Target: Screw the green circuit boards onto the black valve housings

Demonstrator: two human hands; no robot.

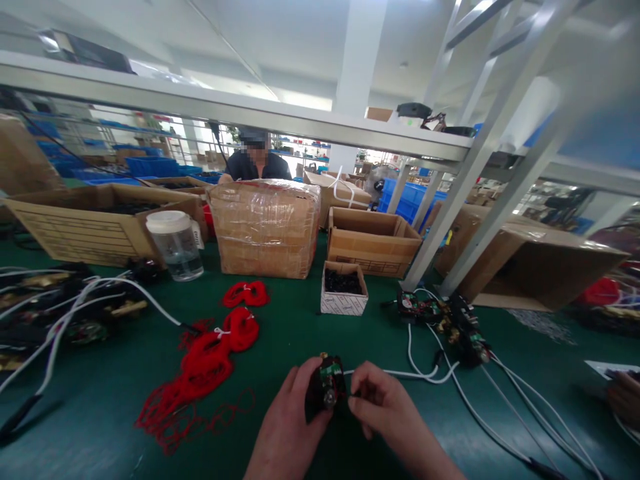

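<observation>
My left hand (pixel 293 417) grips a small black part with a green circuit board and a brass tip (pixel 327 387) low over the green table (pixel 280 320). My right hand (pixel 383 403) pinches the part's right side, where a white cable (pixel 400 374) leads off to the right. Bundles of red string (pixel 220 347) lie just left of my hands. A small white box of black pieces (pixel 343 288) stands beyond them.
A taped carton (pixel 265 227), open cartons (pixel 373 243) and a clear lidded jar (pixel 176 245) stand at the back. More cabled parts lie at left (pixel 65 313) and right (pixel 450 323). A person (pixel 256 163) sits opposite. Another person's hand (pixel 625 397) shows at right.
</observation>
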